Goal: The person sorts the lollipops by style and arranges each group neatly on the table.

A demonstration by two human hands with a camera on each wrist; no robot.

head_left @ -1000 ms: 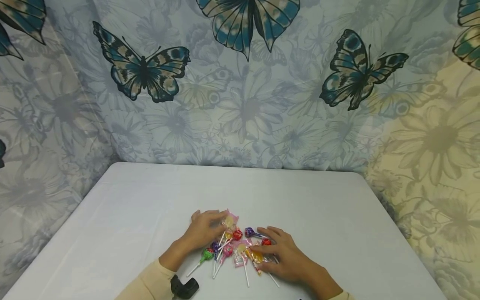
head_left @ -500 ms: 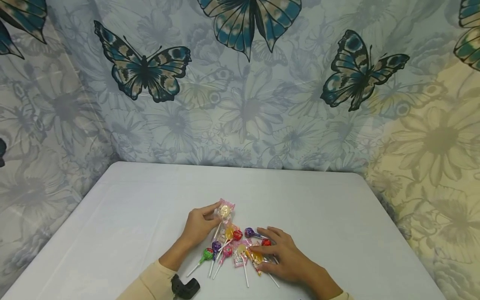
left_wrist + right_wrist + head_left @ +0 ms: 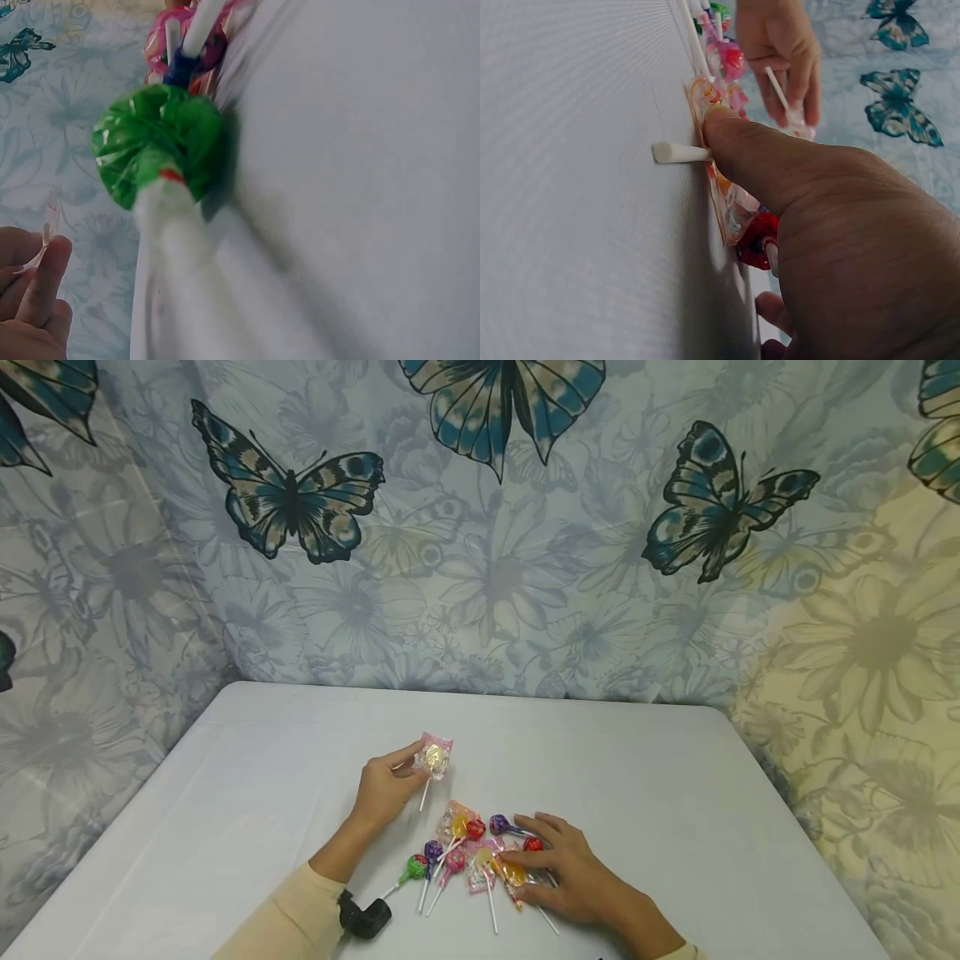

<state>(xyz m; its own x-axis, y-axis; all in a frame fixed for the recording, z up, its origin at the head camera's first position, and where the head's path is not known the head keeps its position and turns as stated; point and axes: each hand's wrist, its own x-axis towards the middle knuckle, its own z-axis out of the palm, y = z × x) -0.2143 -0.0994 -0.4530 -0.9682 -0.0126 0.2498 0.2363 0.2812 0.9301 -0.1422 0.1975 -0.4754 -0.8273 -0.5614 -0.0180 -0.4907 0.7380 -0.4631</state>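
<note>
My left hand (image 3: 384, 791) pinches a lollipop (image 3: 434, 757) in a clear, pink-edged wrapper, its white stick pointing down, beyond the pile. In the left wrist view only the wrapper's edge shows between the fingertips. On the pile's right side rests my right hand (image 3: 558, 868), fingers spread. Its thumb (image 3: 754, 154) touches a flat lollipop in an orange-edged wrapper (image 3: 733, 210), with a red lollipop (image 3: 756, 240) close by. A green-wrapped lollipop (image 3: 157, 142) lies at the pile's left end, its stick partly hidden by the black wrist camera in the head view.
Several more lollipops lie loosely together, among them a purple one (image 3: 432, 851), a pink one (image 3: 454, 861) and another purple one (image 3: 498, 825) at the back. The white table (image 3: 637, 760) ends at a butterfly-patterned cloth (image 3: 495, 585).
My left hand has drawn the clear-wrapped lollipop from the back of the pile, moving it away and to the left. The right hand has stayed in place.
</note>
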